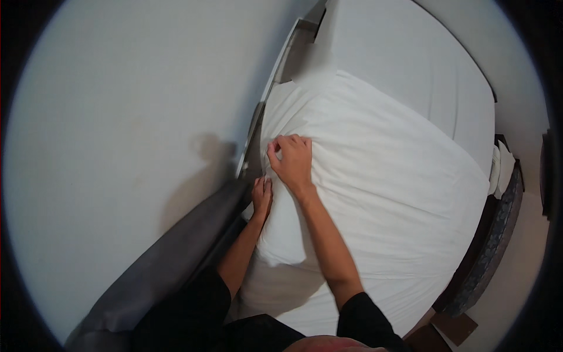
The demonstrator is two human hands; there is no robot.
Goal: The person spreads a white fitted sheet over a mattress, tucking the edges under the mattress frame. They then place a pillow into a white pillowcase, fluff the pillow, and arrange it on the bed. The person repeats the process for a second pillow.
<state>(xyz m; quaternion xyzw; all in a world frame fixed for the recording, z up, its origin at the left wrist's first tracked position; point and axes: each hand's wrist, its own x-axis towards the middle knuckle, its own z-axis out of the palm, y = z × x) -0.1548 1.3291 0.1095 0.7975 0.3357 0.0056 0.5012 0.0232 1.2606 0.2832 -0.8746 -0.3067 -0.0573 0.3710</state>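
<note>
A white bed sheet (375, 170) lies over a large mattress, creased and pulled into folds toward its left edge. My right hand (293, 159) is closed on the sheet near that edge, thumb and fingers curled together in a pinch. Lower and further left, my left hand (262, 198) grips the sheet at the mattress side, its fingertips partly hidden by the cloth. Between my forearms the sheet bulges over the mattress corner. Beyond the sheet's folded border, the far part of the mattress (399, 64) shows a smoother pale grey-white surface.
A pale wall (129, 111) runs close along the left, with a grey curtain or cloth (170, 264) at lower left. A narrow ledge (281, 64) lies between wall and bed. At right are a dark patterned cushioned seat (484, 267) and folded white cloths (502, 170).
</note>
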